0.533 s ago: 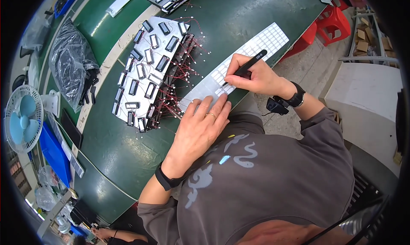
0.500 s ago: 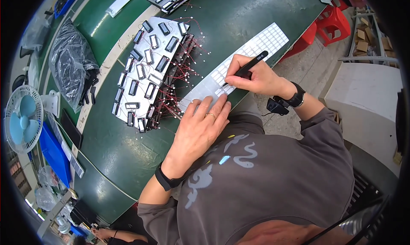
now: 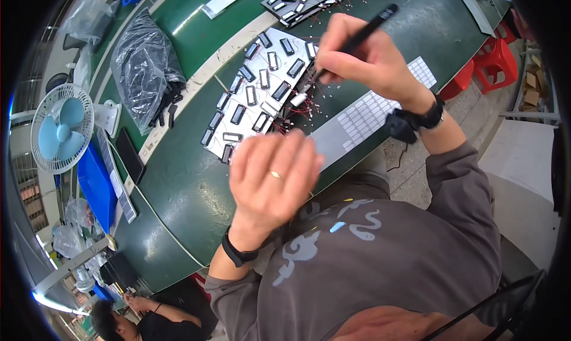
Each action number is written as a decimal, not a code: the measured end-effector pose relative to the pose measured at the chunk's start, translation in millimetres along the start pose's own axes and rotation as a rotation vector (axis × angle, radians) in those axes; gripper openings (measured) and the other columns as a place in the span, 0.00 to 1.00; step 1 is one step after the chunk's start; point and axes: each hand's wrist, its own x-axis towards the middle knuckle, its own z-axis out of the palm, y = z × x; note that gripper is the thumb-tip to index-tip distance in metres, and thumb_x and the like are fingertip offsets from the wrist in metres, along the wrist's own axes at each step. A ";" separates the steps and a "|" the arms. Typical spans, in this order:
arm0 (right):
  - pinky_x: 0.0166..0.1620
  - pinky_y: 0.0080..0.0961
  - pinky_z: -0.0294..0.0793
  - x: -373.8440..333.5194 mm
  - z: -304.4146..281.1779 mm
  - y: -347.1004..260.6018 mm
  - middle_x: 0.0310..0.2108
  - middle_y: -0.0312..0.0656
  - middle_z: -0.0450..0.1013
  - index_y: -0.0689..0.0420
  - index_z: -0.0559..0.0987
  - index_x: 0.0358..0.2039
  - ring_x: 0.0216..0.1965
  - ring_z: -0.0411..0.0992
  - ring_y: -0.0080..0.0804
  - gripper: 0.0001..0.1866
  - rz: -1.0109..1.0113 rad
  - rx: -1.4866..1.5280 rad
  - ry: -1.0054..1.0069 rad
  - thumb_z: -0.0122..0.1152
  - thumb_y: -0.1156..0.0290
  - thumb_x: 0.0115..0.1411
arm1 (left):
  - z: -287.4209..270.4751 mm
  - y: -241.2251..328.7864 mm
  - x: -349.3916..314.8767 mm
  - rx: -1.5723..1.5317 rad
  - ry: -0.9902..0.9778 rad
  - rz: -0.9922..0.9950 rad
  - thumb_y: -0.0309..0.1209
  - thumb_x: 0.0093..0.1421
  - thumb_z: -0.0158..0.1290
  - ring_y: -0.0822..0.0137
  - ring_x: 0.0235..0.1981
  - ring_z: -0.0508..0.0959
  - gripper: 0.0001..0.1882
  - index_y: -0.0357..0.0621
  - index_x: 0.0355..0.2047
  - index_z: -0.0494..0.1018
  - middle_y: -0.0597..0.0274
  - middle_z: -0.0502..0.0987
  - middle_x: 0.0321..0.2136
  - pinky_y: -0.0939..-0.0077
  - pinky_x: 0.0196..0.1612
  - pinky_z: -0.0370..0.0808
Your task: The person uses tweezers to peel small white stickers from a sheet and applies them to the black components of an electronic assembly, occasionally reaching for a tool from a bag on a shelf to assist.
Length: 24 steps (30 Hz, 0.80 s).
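Observation:
My right hand (image 3: 370, 58) is closed on black tweezers (image 3: 370, 30), raised over the right edge of a pale board (image 3: 227, 124). A small white piece (image 3: 298, 99) shows just below the tweezer tip; I cannot tell whether the tip grips it. Rows of black rectangular parts with pale faces (image 3: 250, 95), like small speakers, lie on the board. Thin red wires with white connectors trail from its right side. My left hand (image 3: 270, 177), slightly blurred, is open with fingers stretched out. It hovers between the board's lower end and a sheet of white stickers (image 3: 363, 116).
A second loaded board (image 3: 309, 2) stands at the far side of the green table (image 3: 184, 204). At left are a plastic bag of black parts (image 3: 146, 67), a fan (image 3: 62, 127) and a blue tray (image 3: 95, 183). Another person (image 3: 160, 320) sits at lower left. Red stools (image 3: 496, 61) stand at right.
My right hand has moved with the tweezers from the sticker sheet up and left to the board's edge. My left hand has lifted off the sheet. The whole view has shifted.

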 end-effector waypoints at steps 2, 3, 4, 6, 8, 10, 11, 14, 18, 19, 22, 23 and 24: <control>0.34 0.16 0.75 11.7 0.8 0.1 0.33 0.37 0.76 0.60 0.73 0.37 0.31 0.76 0.19 0.06 -0.014 -0.038 -0.061 0.62 0.74 0.67 | 3.7 -8.2 -1.2 0.064 0.008 -0.002 0.29 0.54 0.66 0.62 0.42 0.79 0.13 0.44 0.40 0.82 0.63 0.81 0.44 0.62 0.53 0.73; 0.34 0.16 0.75 13.1 2.1 3.1 0.33 0.36 0.76 0.60 0.73 0.37 0.32 0.77 0.18 0.06 0.001 -0.025 -0.078 0.62 0.74 0.67 | 7.6 -12.0 -3.1 0.118 0.010 -0.003 0.30 0.55 0.65 0.63 0.43 0.79 0.12 0.44 0.40 0.81 0.62 0.81 0.43 0.62 0.53 0.73; 0.35 0.16 0.75 14.0 2.9 6.3 0.33 0.36 0.75 0.60 0.73 0.37 0.33 0.77 0.18 0.07 0.018 -0.013 -0.094 0.62 0.73 0.67 | 10.8 -14.4 -3.6 0.170 0.012 -0.004 0.31 0.56 0.65 0.63 0.43 0.79 0.12 0.43 0.40 0.81 0.62 0.81 0.43 0.63 0.53 0.73; 0.35 0.15 0.75 19.1 8.1 9.4 0.33 0.35 0.75 0.60 0.73 0.37 0.34 0.77 0.17 0.07 0.033 0.008 -0.114 0.63 0.73 0.67 | 12.7 -17.1 -6.1 0.178 0.017 -0.020 0.31 0.56 0.65 0.63 0.43 0.79 0.12 0.43 0.41 0.81 0.62 0.81 0.43 0.63 0.53 0.73; 0.35 0.15 0.75 26.7 10.9 8.8 0.33 0.34 0.75 0.60 0.74 0.37 0.34 0.77 0.17 0.07 -0.012 -0.030 -0.149 0.63 0.72 0.67 | 14.5 -18.3 -7.6 0.178 0.024 -0.043 0.30 0.55 0.65 0.62 0.42 0.79 0.13 0.43 0.42 0.81 0.61 0.81 0.43 0.63 0.54 0.73; 0.35 0.15 0.75 30.6 11.5 7.8 0.33 0.34 0.75 0.60 0.74 0.37 0.33 0.77 0.17 0.07 -0.035 -0.049 -0.167 0.63 0.72 0.67 | 15.6 -21.0 -6.6 0.195 0.006 -0.055 0.30 0.55 0.65 0.62 0.42 0.79 0.14 0.43 0.42 0.81 0.60 0.80 0.44 0.62 0.54 0.73; 0.35 0.15 0.75 32.7 11.2 6.9 0.33 0.34 0.75 0.60 0.74 0.37 0.33 0.77 0.17 0.07 -0.027 -0.036 -0.166 0.64 0.72 0.67 | 16.0 -22.8 -5.3 0.210 -0.011 -0.064 0.29 0.55 0.65 0.61 0.43 0.79 0.14 0.42 0.42 0.81 0.60 0.80 0.44 0.61 0.55 0.73; 0.35 0.15 0.75 37.5 11.5 7.6 0.32 0.33 0.74 0.60 0.74 0.37 0.33 0.77 0.17 0.07 -0.012 -0.009 -0.169 0.64 0.72 0.67 | 15.9 -27.1 -5.4 0.192 -0.024 -0.085 0.29 0.54 0.65 0.60 0.44 0.80 0.15 0.41 0.43 0.81 0.59 0.80 0.44 0.60 0.56 0.74; 0.35 0.15 0.75 35.5 12.9 11.2 0.32 0.33 0.74 0.60 0.74 0.37 0.34 0.77 0.17 0.08 -0.012 -0.048 -0.189 0.64 0.72 0.67 | 14.5 -30.9 -7.0 0.096 -0.004 -0.108 0.27 0.53 0.66 0.58 0.47 0.80 0.15 0.41 0.42 0.81 0.57 0.80 0.45 0.58 0.57 0.74; 0.36 0.15 0.75 37.3 12.9 9.1 0.32 0.33 0.74 0.60 0.74 0.37 0.34 0.77 0.17 0.08 -0.002 -0.060 -0.203 0.64 0.71 0.67 | 14.1 -32.4 -7.2 0.074 0.006 -0.117 0.27 0.53 0.66 0.57 0.48 0.80 0.15 0.41 0.42 0.81 0.57 0.81 0.45 0.58 0.58 0.74; 0.36 0.15 0.76 43.4 12.6 8.9 0.33 0.34 0.75 0.60 0.74 0.37 0.34 0.77 0.17 0.08 0.024 -0.079 -0.236 0.64 0.71 0.67 | 13.6 -33.9 -9.6 0.065 0.014 -0.137 0.27 0.53 0.66 0.56 0.49 0.80 0.15 0.42 0.42 0.81 0.56 0.81 0.45 0.57 0.58 0.74; 0.37 0.15 0.76 45.9 12.4 9.8 0.33 0.34 0.75 0.60 0.74 0.37 0.34 0.77 0.17 0.08 0.031 -0.102 -0.265 0.64 0.71 0.67 | 12.9 -33.9 -10.6 0.077 0.015 -0.142 0.27 0.53 0.66 0.56 0.49 0.80 0.15 0.43 0.42 0.81 0.57 0.81 0.45 0.57 0.58 0.74; 0.37 0.15 0.76 48.2 12.3 10.6 0.33 0.34 0.75 0.60 0.74 0.37 0.34 0.77 0.17 0.08 0.038 -0.125 -0.293 0.64 0.71 0.67 | 12.6 -34.1 -11.2 0.090 0.017 -0.146 0.27 0.53 0.66 0.56 0.49 0.80 0.15 0.43 0.42 0.81 0.57 0.81 0.44 0.57 0.58 0.74</control>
